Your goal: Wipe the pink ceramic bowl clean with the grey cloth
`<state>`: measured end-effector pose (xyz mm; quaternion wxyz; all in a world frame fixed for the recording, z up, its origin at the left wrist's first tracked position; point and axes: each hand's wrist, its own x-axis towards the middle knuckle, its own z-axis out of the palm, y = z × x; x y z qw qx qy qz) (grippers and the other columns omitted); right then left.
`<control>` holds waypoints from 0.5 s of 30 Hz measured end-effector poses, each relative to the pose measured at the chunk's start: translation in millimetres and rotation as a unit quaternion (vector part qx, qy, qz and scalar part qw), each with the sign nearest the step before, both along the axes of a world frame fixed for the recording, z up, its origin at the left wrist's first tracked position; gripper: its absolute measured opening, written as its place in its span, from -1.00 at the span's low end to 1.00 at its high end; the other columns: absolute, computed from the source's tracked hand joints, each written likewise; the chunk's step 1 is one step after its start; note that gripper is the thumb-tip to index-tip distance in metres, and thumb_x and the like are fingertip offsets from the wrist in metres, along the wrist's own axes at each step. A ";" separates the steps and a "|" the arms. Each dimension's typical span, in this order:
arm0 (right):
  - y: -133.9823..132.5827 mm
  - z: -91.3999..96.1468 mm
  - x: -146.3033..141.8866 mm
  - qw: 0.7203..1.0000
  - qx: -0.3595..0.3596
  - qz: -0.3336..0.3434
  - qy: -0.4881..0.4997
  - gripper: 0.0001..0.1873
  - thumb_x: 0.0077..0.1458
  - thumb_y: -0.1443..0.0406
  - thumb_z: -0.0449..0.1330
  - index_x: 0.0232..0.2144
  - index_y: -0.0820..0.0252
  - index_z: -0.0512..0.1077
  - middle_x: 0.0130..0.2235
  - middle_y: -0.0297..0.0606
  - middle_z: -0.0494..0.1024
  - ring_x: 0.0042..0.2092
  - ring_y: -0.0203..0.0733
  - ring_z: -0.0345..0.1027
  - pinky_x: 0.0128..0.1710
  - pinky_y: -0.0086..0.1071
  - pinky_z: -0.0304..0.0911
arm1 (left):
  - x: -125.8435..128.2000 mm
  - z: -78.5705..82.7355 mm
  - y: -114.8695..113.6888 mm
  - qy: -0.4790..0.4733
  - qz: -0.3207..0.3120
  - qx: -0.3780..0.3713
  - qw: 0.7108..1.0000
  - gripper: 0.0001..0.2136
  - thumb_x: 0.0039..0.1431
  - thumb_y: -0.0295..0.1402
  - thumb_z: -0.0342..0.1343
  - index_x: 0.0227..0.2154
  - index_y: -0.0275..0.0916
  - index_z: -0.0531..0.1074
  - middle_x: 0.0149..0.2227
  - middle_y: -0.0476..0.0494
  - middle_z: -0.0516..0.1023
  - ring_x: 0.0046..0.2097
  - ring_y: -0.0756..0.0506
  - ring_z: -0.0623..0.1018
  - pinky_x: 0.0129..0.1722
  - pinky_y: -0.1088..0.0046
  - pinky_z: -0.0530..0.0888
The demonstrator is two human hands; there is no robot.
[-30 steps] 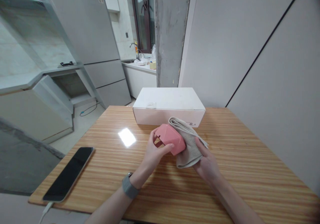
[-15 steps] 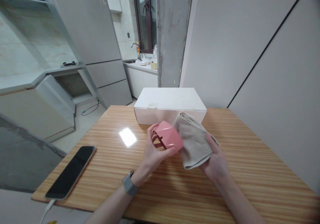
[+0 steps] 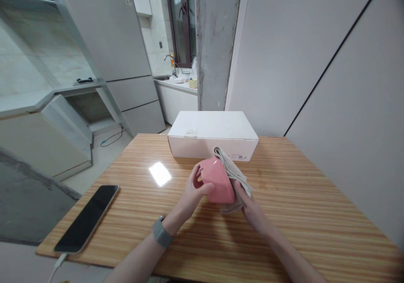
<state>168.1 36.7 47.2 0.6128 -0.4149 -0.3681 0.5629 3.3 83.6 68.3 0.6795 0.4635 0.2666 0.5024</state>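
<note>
Wood-grain bench [image 3: 299, 220] carries everything here, with a grey fridge [image 3: 104, 30] and a concrete pillar [image 3: 216, 43] far beyond the grips. White cardboard box [image 3: 212, 135] sits just past both grips, set square along the bench's far side, not touched. Black smartphone [image 3: 86, 219] lies well left of the left grip, face up, its charging cable [image 3: 57, 267] running off the near edge, so it looks parked out of the way. Glossy pink faceted container [image 3: 217, 181] is held in the air between the grips, above the bench. Left grip [image 3: 189, 192] is closed around it, fingers curled into its open side, bracing it. Right grip [image 3: 248, 203] is closed on a folded beige cloth [image 3: 232, 169], pressing it against the container's right side, so the two grips push toward each other. Grey watch strap [image 3: 162, 233] sits on the left wrist.
</note>
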 end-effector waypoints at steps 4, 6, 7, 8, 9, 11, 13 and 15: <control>4.3 4.3 -2.0 0.998 -0.016 0.027 0.055 -0.46 0.02 -0.06 0.29 -0.03 0.08 0.52 0.05 -0.26 0.56 0.31 -0.03 0.07 0.34 -0.06 -0.14 | -1.6 2.7 0.0 0.075 -0.006 0.050 0.996 -0.19 -0.25 -0.31 0.44 0.15 -0.04 0.25 0.10 -0.20 0.41 0.02 -0.23 0.46 -0.23 0.44 0.50; 4.7 6.1 -3.8 0.997 -0.014 0.035 0.072 -0.47 0.03 -0.07 0.28 -0.04 0.08 0.53 0.07 -0.27 0.54 0.30 -0.04 0.09 0.34 -0.09 -0.16 | -1.8 1.6 0.6 0.087 -0.004 0.048 0.995 -0.21 -0.22 -0.31 0.43 0.14 -0.04 0.24 0.12 -0.21 0.39 0.00 -0.21 0.46 -0.25 0.44 0.50; 4.4 6.3 -4.4 0.997 -0.011 0.037 0.074 -0.48 0.04 -0.07 0.28 -0.04 0.07 0.53 0.09 -0.28 0.53 0.30 -0.05 0.09 0.35 -0.10 -0.19 | -1.6 0.3 1.5 0.085 0.002 0.046 0.995 -0.23 -0.21 -0.31 0.42 0.13 -0.05 0.25 0.12 -0.21 0.38 -0.02 -0.20 0.47 -0.25 0.45 0.50; 3.8 6.0 -4.7 0.997 -0.009 0.037 0.071 -0.48 0.04 -0.07 0.28 -0.03 0.06 0.52 0.10 -0.29 0.51 0.31 -0.06 0.07 0.35 -0.10 -0.23 | -1.3 -1.5 2.6 0.083 0.012 0.044 0.996 -0.26 -0.21 -0.31 0.42 0.11 -0.07 0.28 0.12 -0.20 0.38 -0.04 -0.18 0.48 -0.24 0.46 0.50; 3.1 5.3 -4.7 0.997 -0.009 0.034 0.064 -0.48 0.04 -0.07 0.27 -0.03 0.05 0.52 0.11 -0.30 0.50 0.32 -0.06 0.05 0.36 -0.11 -0.27 | -0.7 -3.5 3.9 0.081 0.023 0.040 0.996 -0.29 -0.22 -0.31 0.41 0.08 -0.09 0.31 0.11 -0.20 0.39 -0.06 -0.16 0.49 -0.24 0.47 0.49; 1.1 3.5 -3.4 0.999 -0.008 0.022 0.039 -0.48 0.02 -0.07 0.29 -0.04 0.03 0.53 0.12 -0.32 0.49 0.33 -0.06 0.01 0.36 -0.11 -0.34 | 0.6 -7.4 6.6 0.080 0.040 0.014 0.996 -0.37 -0.21 -0.29 0.40 0.01 -0.15 0.36 0.04 -0.20 0.43 -0.13 -0.13 0.50 -0.27 0.48 0.49; -1.3 2.5 -1.3 1.000 -0.007 0.014 0.016 -0.50 0.01 -0.04 0.31 -0.04 0.02 0.53 0.13 -0.33 0.49 0.34 -0.07 -0.01 0.37 -0.13 -0.39 | 2.1 -10.2 8.4 0.070 0.039 -0.033 0.996 -0.40 -0.17 -0.21 0.37 0.00 -0.19 0.36 -0.01 -0.22 0.45 -0.20 -0.11 0.51 -0.37 0.48 0.50; -3.5 2.5 0.7 1.000 -0.005 0.015 0.002 -0.52 0.00 0.00 0.34 -0.05 0.02 0.54 0.13 -0.34 0.48 0.33 -0.07 0.00 0.37 -0.16 -0.40 | 3.2 -11.6 9.1 0.057 0.030 -0.073 0.995 -0.37 -0.13 -0.14 0.33 0.03 -0.20 0.33 -0.02 -0.25 0.45 -0.25 -0.12 0.52 -0.47 0.47 0.49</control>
